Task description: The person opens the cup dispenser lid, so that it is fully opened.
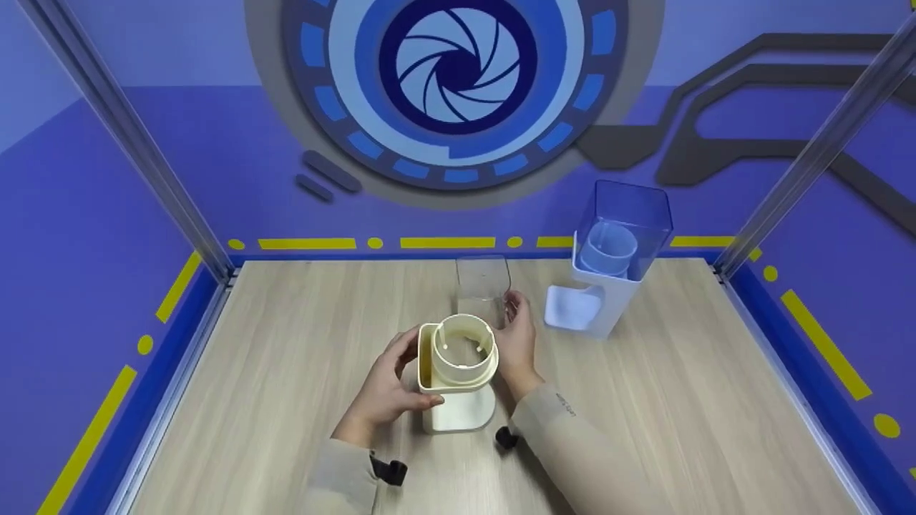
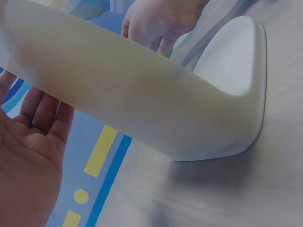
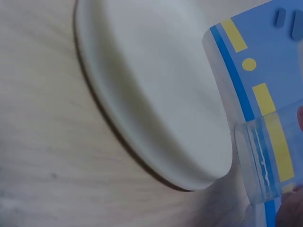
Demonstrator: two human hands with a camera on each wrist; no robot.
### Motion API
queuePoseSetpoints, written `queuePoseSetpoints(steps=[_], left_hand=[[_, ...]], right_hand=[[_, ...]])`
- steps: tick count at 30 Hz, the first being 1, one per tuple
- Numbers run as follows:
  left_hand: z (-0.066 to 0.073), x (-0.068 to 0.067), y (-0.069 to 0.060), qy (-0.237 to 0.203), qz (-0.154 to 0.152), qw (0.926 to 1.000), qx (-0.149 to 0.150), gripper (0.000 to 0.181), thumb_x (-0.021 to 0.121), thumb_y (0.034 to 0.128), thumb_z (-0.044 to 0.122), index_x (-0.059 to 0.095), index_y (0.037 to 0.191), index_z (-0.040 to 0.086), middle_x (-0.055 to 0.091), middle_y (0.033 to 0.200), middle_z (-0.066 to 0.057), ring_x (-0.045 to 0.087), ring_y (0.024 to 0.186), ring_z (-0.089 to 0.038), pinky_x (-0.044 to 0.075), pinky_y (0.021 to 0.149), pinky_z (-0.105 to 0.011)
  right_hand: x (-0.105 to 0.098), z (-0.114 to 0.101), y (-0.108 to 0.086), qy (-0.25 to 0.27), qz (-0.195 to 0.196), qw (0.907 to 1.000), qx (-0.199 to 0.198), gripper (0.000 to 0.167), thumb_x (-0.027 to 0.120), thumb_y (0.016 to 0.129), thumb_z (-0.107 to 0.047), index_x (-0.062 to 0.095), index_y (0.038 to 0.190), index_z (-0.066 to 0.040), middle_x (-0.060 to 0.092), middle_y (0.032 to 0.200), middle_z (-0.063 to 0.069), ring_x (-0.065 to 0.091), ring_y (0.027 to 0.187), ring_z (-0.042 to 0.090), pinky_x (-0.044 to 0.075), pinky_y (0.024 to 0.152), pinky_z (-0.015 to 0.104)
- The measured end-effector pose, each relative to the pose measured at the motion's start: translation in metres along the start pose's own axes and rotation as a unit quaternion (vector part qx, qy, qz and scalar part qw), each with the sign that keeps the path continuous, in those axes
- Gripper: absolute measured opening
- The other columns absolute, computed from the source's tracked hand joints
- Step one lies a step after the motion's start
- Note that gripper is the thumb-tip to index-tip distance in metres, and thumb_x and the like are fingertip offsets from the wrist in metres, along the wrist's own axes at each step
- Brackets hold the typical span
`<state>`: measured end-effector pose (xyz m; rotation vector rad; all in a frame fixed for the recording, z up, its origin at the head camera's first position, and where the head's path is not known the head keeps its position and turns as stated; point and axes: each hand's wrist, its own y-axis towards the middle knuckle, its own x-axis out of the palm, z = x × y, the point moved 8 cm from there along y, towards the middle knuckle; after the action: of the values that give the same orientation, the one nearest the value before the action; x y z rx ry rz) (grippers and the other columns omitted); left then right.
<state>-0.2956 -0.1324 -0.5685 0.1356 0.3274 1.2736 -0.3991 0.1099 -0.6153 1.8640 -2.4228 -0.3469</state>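
Observation:
My left hand (image 1: 381, 392) grips the upper part of a cream plastic dispenser stand (image 1: 464, 373) from its left side, thumb at the front. The stand has a round open collar on top and a flat rounded foot (image 1: 461, 416) on the table. In the left wrist view, its smooth back (image 2: 118, 90) leans across the picture beside the palm. My right hand (image 1: 519, 347) holds a clear plastic box (image 1: 484, 277) behind the stand by its right side. That clear box (image 3: 267, 158) shows beyond the foot (image 3: 165, 80) in the right wrist view, with fingertips around it.
A similar assembled dispenser (image 1: 608, 286), white with a tinted clear box on top, stands at the back right. The wooden table (image 1: 300, 372) is bounded by a blue-purple back wall (image 1: 186, 143) and side walls with metal posts (image 1: 129, 136).

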Motion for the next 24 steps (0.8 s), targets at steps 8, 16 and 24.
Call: queuePoseSetpoints(steps=[8, 16, 24], left_hand=[[0.008, -0.006, -0.004, -0.002, -0.009, 0.9996, -0.028, 0.119, 0.105, 0.0733, 0.010, 0.041, 0.174, 0.002, 0.054, 0.167, -0.021, 0.058, 0.151, -0.029, 0.047, 0.130, -0.026], [0.008, -0.021, -0.001, 0.005, 0.009, 0.9990, -0.044, 0.119, 0.104, 0.0753, 0.008, 0.039, 0.175, 0.006, 0.049, 0.175, -0.020, 0.050, 0.160, -0.045, 0.048, 0.131, -0.030], [0.006, -0.040, 0.004, 0.011, 0.028, 0.9972, -0.069, 0.118, 0.104, 0.0758, 0.007, 0.041, 0.175, 0.009, 0.045, 0.179, -0.017, 0.046, 0.165, -0.042, 0.044, 0.135, -0.040]], right_hand=[[0.002, 0.005, -0.001, 0.005, -0.004, 0.9999, 0.008, 0.087, 0.092, 0.083, 0.008, 0.047, 0.157, 0.009, 0.054, 0.163, 0.034, 0.050, 0.161, 0.049, 0.039, 0.140, 0.049], [0.006, 0.005, -0.002, -0.019, -0.001, 0.9998, 0.011, 0.090, 0.093, 0.084, 0.004, 0.046, 0.159, 0.008, 0.053, 0.164, 0.032, 0.049, 0.162, 0.047, 0.038, 0.140, 0.048], [0.006, 0.004, -0.002, -0.003, -0.007, 0.9999, 0.013, 0.094, 0.095, 0.082, 0.007, 0.044, 0.161, 0.007, 0.051, 0.167, 0.031, 0.047, 0.164, 0.045, 0.039, 0.140, 0.045]])
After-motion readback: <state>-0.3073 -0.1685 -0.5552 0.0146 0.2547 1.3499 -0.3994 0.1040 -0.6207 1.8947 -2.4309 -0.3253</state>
